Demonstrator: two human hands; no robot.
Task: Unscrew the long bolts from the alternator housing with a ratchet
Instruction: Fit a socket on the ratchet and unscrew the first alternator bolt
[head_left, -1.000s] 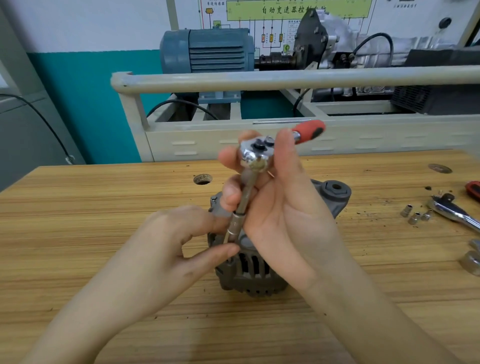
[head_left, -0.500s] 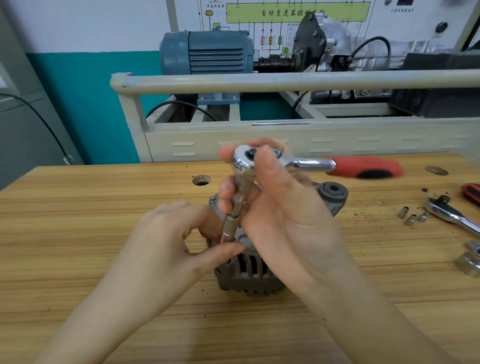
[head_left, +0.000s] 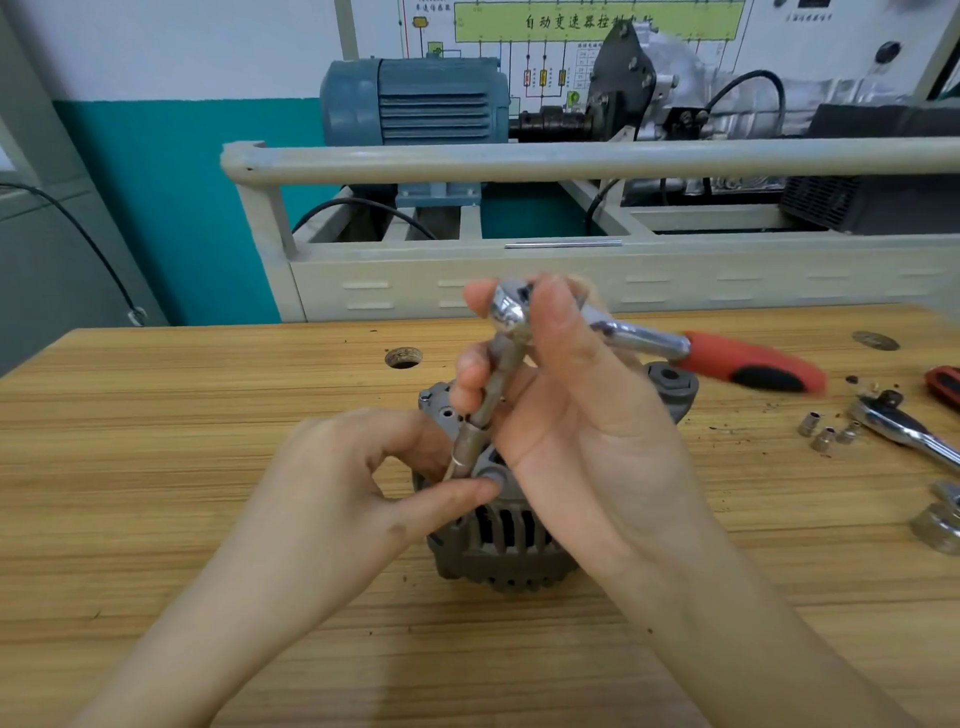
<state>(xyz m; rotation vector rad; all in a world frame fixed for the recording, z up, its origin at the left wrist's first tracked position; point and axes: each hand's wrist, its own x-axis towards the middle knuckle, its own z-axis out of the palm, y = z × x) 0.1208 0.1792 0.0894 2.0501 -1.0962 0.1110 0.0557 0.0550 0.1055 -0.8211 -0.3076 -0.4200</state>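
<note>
Spare ratchet (head_left: 906, 428), sockets (head_left: 826, 434) right of alternator (head_left: 498, 545)

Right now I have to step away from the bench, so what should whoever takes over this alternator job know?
Left hand steadies the socket low on the alternator housing.
Right hand grips the ratchet at its head and extension; the red handle points right.
Three small sockets and a second ratchet lie to the right on the bench.
Done: socket seated.
Left: back out this bolt, then any others; none visibly removed.
</note>
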